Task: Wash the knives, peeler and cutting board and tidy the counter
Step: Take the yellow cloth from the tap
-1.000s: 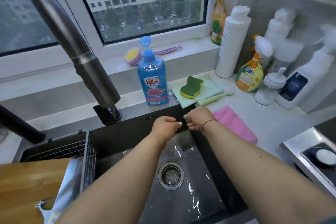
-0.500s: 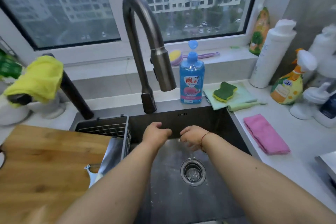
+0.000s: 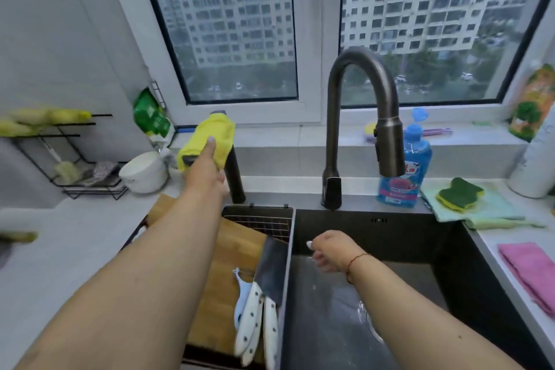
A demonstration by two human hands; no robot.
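Knives (image 3: 264, 312) and peeler (image 3: 240, 294) lie on board (image 3: 222, 279) beside sink (image 3: 450, 264); left hand (image 3: 207, 168) touches yellow cloth (image 3: 210, 141), grip unclear; right hand (image 3: 333, 249) loosely curled, empty, over sink.

A single head-worn view looks forward and down, close over the dark steel sink (image 3: 420, 249), facing the window (image 3: 234, 24).

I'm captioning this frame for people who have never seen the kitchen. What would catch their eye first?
Probably the left hand reaching up to the bright yellow cloth draped over a dark tap left of the sink. Next, the tall curved faucet against the window, with the right hand hanging loosely below it. Lower left, white-handled knives lie on the wooden cutting board.
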